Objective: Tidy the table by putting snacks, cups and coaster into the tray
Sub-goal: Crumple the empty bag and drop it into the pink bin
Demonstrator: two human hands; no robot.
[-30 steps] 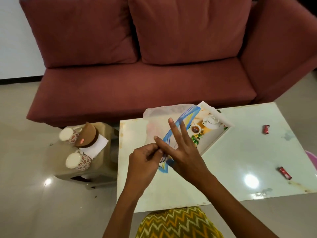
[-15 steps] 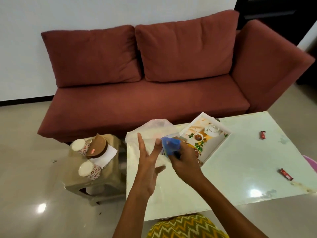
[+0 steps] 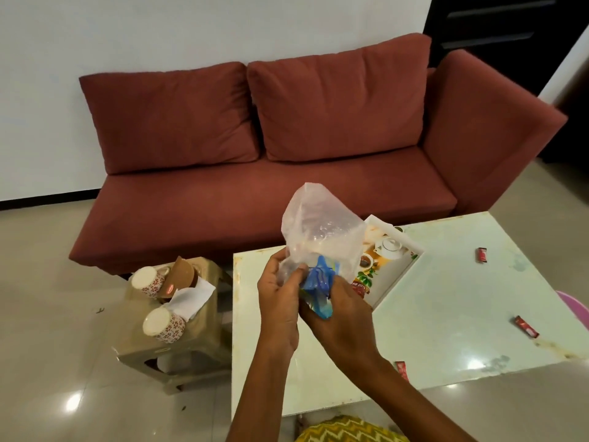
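Observation:
Above the white table (image 3: 446, 314) both hands hold a clear plastic bag (image 3: 322, 231) with a blue printed lower part (image 3: 320, 282). My left hand (image 3: 280, 301) pinches the bag's left side. My right hand (image 3: 341, 317) grips the crumpled blue part from below. The white tray (image 3: 398, 275) with a teapot picture lies just behind the bag, partly hidden by it. Three small red snack packets lie on the table: far right (image 3: 482, 254), right edge (image 3: 526, 327), and near my right forearm (image 3: 402, 370). Two floral cups (image 3: 147, 281) (image 3: 164, 325) and a brown coaster (image 3: 181, 275) rest on a stool.
A beige plastic stool (image 3: 178, 352) stands left of the table, carrying a white tissue (image 3: 191, 296). A red sofa (image 3: 287, 161) fills the space behind. Something pink (image 3: 573, 304) shows at the right edge. The floor is glossy tile.
The bag lay flat on the table a second ago; both hands have gathered it and lifted it upright. My left hand, open half a second ago, now pinches it. The view has tilted up.

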